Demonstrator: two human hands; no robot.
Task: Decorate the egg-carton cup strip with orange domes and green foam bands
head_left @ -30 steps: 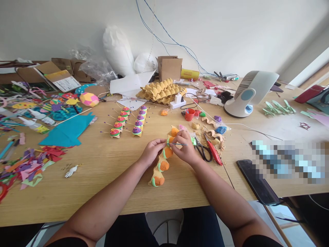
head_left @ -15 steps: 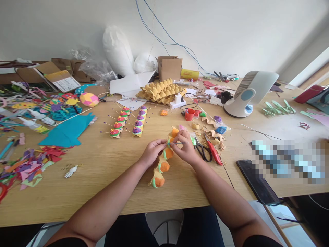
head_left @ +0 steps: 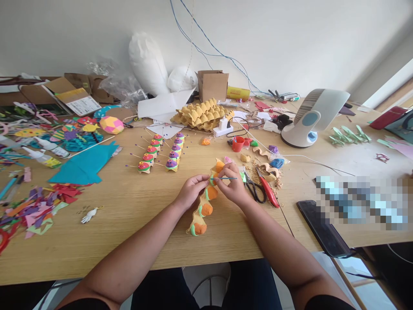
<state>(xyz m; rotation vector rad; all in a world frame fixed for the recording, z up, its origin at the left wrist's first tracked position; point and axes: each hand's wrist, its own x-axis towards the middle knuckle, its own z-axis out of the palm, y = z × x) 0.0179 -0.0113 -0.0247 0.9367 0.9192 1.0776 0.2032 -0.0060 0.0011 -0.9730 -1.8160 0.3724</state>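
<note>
My left hand [head_left: 193, 189] is closed on the edge of an egg-carton strip [head_left: 196, 213], near its far end. Orange clay covers the strip's bumps, and light green clay bands curve along their sides. Between the fingertips of my right hand [head_left: 232, 186] is a thin blue stick [head_left: 229, 178], lying level. Its left end meets the green band on a bump near the far end; the exact contact is too small to make out. Two decorated egg-carton strips stand beyond my left hand, one red and green [head_left: 148, 157], one purple and yellow [head_left: 174, 153].
Black scissors [head_left: 256, 189] and a red utility knife [head_left: 269, 189] lie just right of my right hand. Farther back are a red cup [head_left: 238, 144], clay lumps, stacked egg cartons [head_left: 200, 115] and a white fan [head_left: 312, 118]. A phone [head_left: 322, 228] rests at right; paper scraps [head_left: 38, 206] cover the left.
My right hand's fingers have shifted very slightly with the blue stick. My left hand and the egg-carton strip stay where they were.
</note>
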